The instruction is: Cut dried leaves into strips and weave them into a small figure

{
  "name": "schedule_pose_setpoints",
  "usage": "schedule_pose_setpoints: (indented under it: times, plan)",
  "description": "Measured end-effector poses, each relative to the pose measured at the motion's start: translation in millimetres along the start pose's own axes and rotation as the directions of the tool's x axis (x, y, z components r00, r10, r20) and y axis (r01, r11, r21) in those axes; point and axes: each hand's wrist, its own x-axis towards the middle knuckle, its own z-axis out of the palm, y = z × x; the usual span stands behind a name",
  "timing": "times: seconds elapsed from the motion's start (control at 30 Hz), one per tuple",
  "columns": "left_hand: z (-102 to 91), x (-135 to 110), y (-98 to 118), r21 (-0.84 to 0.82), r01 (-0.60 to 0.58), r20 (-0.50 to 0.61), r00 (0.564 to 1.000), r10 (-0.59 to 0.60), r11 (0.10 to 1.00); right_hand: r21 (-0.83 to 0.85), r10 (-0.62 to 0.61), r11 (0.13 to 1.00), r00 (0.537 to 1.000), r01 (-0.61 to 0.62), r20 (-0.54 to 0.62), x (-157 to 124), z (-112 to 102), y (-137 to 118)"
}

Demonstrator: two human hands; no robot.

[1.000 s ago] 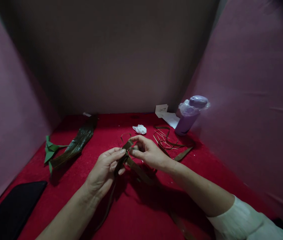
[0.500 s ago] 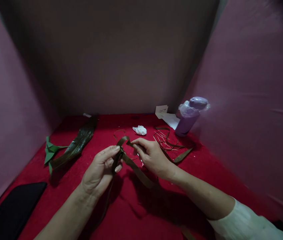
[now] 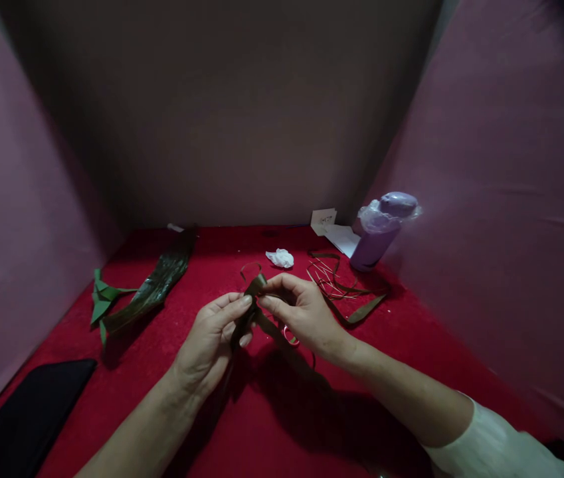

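Observation:
My left hand [image 3: 214, 335] is closed on a folded dark green leaf strip [image 3: 256, 287], pinching it between thumb and fingers. On the strip's looped upper part, my right hand [image 3: 304, 315] grips with thumb and fingertips, close against the left fingers. A long tail of the strip hangs below both hands toward the table's near side. Under my right hand, partly covered, lies a pair of scissors with pink-ringed handles [image 3: 290, 336]. A thin strand curls up behind the folded part.
On the red cloth [image 3: 187, 431] at left lie a folded green leaf figure [image 3: 105, 297], a wide dark leaf [image 3: 162, 279] and a black flat item [image 3: 32, 418]. Behind are crumpled white tissue [image 3: 280, 258], thin sticks [image 3: 329, 279], loose leaf strips [image 3: 364, 311], white cards [image 3: 341, 239] and a purple container [image 3: 374, 247].
The raised loop of the strip has been drawn down into a tighter fold. My hands have come closer together, the left one shifting slightly right.

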Motion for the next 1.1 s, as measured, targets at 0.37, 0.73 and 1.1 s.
schedule_pose_setpoints:
  times: [0.37, 0.73, 1.1]
  plan:
    - [-4.2, 2.8, 8.8, -0.136, -0.054, -0.089, 0.995, 0.042, 0.989, -0.388, -0.144, 0.918, 0.978, 0.077, -0.148, 5.6, -13.2, -2.1]
    - [-5.7, 4.8, 11.6, -0.225, -0.097, -0.18, 0.982, 0.056, 0.97, -0.446, -0.163, 0.886, 0.985, 0.125, -0.049, 6.2, -14.4, 1.3]
    - [0.1, -1.0, 2.6, -0.095, -0.054, -0.067, 0.997, 0.048, 0.994, -0.138, -0.026, 0.99, 0.993, 0.01, -0.119, 3.4, -4.5, -2.0]
